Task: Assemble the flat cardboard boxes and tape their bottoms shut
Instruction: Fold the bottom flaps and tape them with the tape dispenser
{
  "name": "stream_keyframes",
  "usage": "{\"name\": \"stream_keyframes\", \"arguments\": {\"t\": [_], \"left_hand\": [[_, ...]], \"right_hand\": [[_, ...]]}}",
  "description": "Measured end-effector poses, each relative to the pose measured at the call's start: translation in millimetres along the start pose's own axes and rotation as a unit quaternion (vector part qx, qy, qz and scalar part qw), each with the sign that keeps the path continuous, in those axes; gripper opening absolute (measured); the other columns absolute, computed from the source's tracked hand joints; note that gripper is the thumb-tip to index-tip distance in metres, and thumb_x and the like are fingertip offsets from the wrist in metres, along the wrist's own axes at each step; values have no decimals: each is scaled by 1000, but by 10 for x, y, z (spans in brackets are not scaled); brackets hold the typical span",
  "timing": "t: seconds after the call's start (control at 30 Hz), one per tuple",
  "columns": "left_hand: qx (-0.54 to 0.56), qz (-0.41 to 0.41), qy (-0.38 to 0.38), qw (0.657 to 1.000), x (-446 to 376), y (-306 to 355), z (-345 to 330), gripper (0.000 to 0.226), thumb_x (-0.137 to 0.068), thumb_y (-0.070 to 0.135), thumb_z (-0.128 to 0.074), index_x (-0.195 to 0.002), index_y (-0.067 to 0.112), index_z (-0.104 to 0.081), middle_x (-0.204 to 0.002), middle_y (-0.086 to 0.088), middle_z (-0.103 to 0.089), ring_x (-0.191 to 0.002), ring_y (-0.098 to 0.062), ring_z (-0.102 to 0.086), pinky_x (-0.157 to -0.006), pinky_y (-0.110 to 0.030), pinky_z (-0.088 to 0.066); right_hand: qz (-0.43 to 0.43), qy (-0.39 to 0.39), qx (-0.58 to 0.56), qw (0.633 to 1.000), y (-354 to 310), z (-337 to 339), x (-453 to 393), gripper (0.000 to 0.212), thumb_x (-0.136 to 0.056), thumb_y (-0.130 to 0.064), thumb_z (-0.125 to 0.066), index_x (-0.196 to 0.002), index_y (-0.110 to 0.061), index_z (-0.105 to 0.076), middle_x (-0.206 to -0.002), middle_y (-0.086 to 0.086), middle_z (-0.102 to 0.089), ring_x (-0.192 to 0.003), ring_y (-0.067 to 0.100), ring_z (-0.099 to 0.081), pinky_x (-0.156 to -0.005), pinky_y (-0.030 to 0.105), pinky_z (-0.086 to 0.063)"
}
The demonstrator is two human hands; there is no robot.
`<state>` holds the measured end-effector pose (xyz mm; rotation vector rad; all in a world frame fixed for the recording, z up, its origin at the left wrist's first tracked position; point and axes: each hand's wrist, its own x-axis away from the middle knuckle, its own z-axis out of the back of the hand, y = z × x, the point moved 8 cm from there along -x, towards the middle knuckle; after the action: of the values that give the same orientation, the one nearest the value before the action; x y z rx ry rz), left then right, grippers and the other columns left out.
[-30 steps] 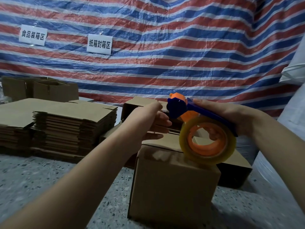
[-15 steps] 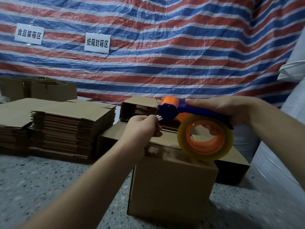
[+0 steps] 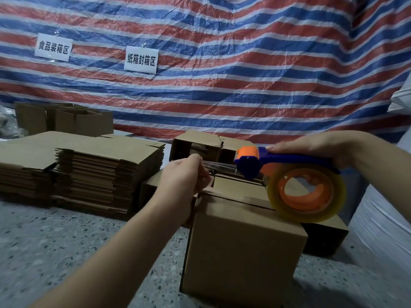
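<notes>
Stacks of flat cardboard lie at far left on the speckled floor, with open boxes behind them against the striped tarp. My left forearm reaches in from lower left; my left hand hovers at the far left edge of the assembled box, fingers curled, pinching the free end of the clear tape strip. The strip runs taut from my fingers rightward to the tape dispenser. The box stands on the floor beneath both hands, its closed flaps facing up. My right hand comes in from the right, fingers wrapped over the dispenser's blue handle, the tape roll hanging just above the box's right top edge.
</notes>
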<state>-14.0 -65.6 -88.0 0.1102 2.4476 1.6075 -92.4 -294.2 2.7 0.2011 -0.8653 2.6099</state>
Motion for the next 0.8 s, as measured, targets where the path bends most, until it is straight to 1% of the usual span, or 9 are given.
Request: {"name": "stream_keyframes", "arguments": {"t": [0.07, 0.1, 0.13, 0.27, 0.33, 0.5, 0.57, 0.67, 0.8], "left_hand": [[-99, -34, -22, 994, -26, 62, 111, 32, -93, 27, -62, -66, 11, -61, -58, 1, -58, -56, -14, -52, -68, -32, -52], [-138, -42, -34, 989, -32, 49, 165, 32, -92, 35, -65, -69, 13, -63, -59, 3, -59, -55, -12, -53, -64, -29, -51], [-156, -37, -42, 986, -35, 2, 219, 33, -91, 38, -66, -69, 14, -63, -58, 4, -58, -54, -10, -52, -60, -28, -49], [-164, 4, -31, 986, -35, -251, 374, 36, -94, 32, -63, -64, 13, -59, -46, 8, -51, -47, -9, -45, -51, -24, -43], [-162, 7, -27, 986, -41, -315, 412, 37, -95, 31, -62, -63, 13, -58, -46, 8, -50, -45, -8, -45, -48, -24, -42], [-149, 26, -39, 988, -49, -426, 419, 36, -95, 28, -60, -63, 12, -56, -45, 7, -48, -38, -6, -46, -53, -28, -43], [-150, 29, -40, 988, -46, -456, 423, 37, -96, 28, -60, -63, 12, -55, -43, 8, -47, -35, -4, -46, -51, -27, -41], [-155, 30, -45, 986, -35, -487, 442, 35, -96, 28, -59, -65, 12, -55, -44, 9, -49, -35, -2, -47, -46, -22, -40], [-157, 34, -50, 986, -29, -538, 463, 34, -95, 30, -60, -67, 11, -54, -43, 9, -49, -37, -3, -48, -49, -24, -39]], "right_hand": [[-2, 0, 24, 1000, -71, -26, -3, 88, -43, -70, -73, -109, -12, -66, -78, 9, -76, -54, 15, -68, -46, 24, -53], [-4, 2, 36, 999, -108, -40, -8, 88, -43, -70, -73, -108, -12, -66, -77, 8, -76, -53, 14, -68, -46, 24, -52], [-6, 1, 47, 999, -145, -61, -12, 88, -43, -70, -74, -108, -12, -66, -77, 8, -76, -53, 14, -68, -46, 24, -52], [-26, -19, 104, 994, -277, -167, -41, 83, -50, -73, -72, -108, -14, -68, -79, 7, -76, -56, 14, -68, -49, 23, -53], [-32, -22, 125, 991, -324, -193, -59, 83, -49, -73, -71, -108, -15, -66, -79, 7, -77, -57, 15, -70, -50, 24, -54], [-40, -19, 149, 988, -357, -212, -91, 88, -42, -74, -72, -107, -15, -65, -79, 7, -77, -58, 15, -71, -50, 24, -54], [-39, -18, 151, 988, -364, -212, -100, 90, -39, -73, -73, -109, -16, -65, -79, 7, -77, -58, 15, -71, -50, 24, -54], [-42, -17, 160, 986, -373, -217, -103, 92, -40, -74, -73, -112, -16, -65, -81, 8, -78, -60, 17, -72, -53, 25, -55], [-48, -10, 176, 983, -399, -228, -102, 88, -48, -75, -70, -112, -15, -66, -83, 8, -77, -60, 17, -70, -55, 26, -55]]}}
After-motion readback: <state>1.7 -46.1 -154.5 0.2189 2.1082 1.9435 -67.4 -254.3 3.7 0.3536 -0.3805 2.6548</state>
